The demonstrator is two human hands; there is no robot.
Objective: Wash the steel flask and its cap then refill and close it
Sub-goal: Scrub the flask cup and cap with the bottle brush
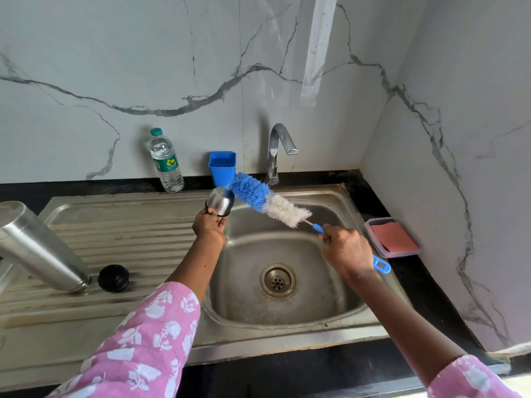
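Observation:
My left hand (209,225) holds the steel cap cup (219,201) over the sink's left rim. My right hand (349,251) grips the blue handle of a bottle brush (265,198). Its blue and white bristles point up and left, and the blue tip touches the cap's upper side. The steel flask (37,242) stands on the ribbed drainboard (129,234) at the left, with no stopper in it. Just to the right of the flask lies a black stopper (113,278).
The sink basin (330,288) is wet, its drain in the middle. No water runs from the tap (280,150) behind it. A water bottle (166,162) and a blue cup (221,168) stand by the wall. A tray with a sponge (392,237) sits at the right.

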